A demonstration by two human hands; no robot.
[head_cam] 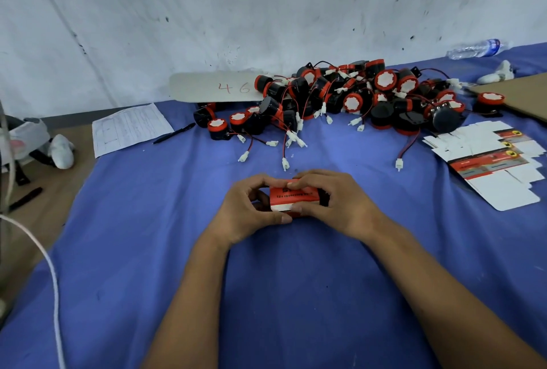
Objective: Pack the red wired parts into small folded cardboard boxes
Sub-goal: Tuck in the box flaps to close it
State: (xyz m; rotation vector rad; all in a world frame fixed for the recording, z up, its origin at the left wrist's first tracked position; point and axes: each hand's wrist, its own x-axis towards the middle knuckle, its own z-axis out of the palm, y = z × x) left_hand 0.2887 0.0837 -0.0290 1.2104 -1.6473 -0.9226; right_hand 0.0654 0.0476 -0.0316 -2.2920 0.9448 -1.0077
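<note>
A small red folded cardboard box (293, 194) with black print and a white flap edge sits between both hands over the blue cloth. My left hand (247, 209) grips its left end, fingers curled over the top and thumb under the front. My right hand (334, 201) grips the right end, fingers curled on the top edge. What is inside the box is hidden. A big pile of red and black wired parts (349, 96) with white plugs lies beyond. Flat unfolded boxes (491, 161) lie in a stack at the right.
A blue cloth (148, 235) covers the table. A paper form (130, 127) and a pen (174, 133) lie at the left. A card marked 46 (219, 87) leans at the wall. A water bottle (476, 48), brown cardboard (521, 93) and a white cord (50, 274) are around.
</note>
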